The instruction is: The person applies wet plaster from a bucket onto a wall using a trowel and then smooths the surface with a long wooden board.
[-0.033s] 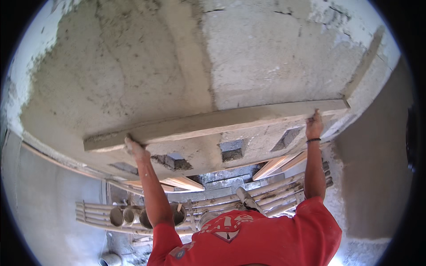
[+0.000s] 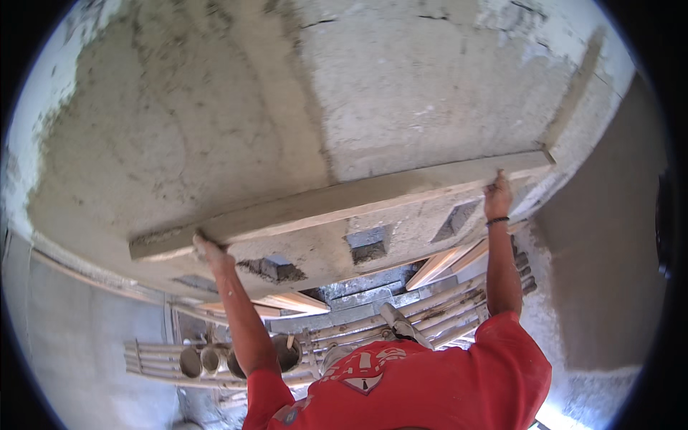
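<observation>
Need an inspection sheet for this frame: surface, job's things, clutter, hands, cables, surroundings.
Surface: grey plastered surface, rough and patchy, with hairline cracks near the top; wet-looking plaster along its lower part.
Job's things: long straight board pressed flat against the plaster, running from lower left to upper right, smeared with mortar.
Clutter: bundle of bamboo poles below; cut pole ends at lower left; wooden planks.
Hands: left hand grips the board's lower edge near its left end; right hand grips it near the right end, dark band on the wrist.
Cables: nothing seen.
Surroundings: rectangular recesses in the surface under the board; plain grey wall at right; red shirt.
</observation>
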Demonstrator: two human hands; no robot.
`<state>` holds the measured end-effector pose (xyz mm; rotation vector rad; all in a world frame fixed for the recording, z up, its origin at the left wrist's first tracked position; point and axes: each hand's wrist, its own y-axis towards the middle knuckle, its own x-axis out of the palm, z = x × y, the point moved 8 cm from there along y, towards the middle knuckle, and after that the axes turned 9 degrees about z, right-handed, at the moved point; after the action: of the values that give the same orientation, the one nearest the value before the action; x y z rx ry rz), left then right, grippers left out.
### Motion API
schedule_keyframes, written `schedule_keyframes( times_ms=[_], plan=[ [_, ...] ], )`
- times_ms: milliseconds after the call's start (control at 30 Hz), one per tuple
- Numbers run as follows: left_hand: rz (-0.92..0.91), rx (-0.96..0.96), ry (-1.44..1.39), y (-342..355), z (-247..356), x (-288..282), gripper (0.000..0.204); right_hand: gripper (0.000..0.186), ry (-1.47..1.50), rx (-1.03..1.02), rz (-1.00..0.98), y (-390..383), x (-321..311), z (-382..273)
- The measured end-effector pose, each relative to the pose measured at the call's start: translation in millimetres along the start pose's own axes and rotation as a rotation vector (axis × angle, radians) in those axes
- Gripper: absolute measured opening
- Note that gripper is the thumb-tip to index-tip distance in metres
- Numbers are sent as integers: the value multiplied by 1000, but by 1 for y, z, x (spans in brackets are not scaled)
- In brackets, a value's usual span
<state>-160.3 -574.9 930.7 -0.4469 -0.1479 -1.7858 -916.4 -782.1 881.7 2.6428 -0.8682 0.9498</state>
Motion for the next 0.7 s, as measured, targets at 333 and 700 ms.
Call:
schedule_keyframes(
  times_ms=[333,700],
  plan=[
    [0,26,9,-24,9,5,54,24,78,-50,71,-17,35,-24],
    [125,218,-161,8,-14,0,39,52,-1278,-1041,-106,17,-7,-28]
  ],
)
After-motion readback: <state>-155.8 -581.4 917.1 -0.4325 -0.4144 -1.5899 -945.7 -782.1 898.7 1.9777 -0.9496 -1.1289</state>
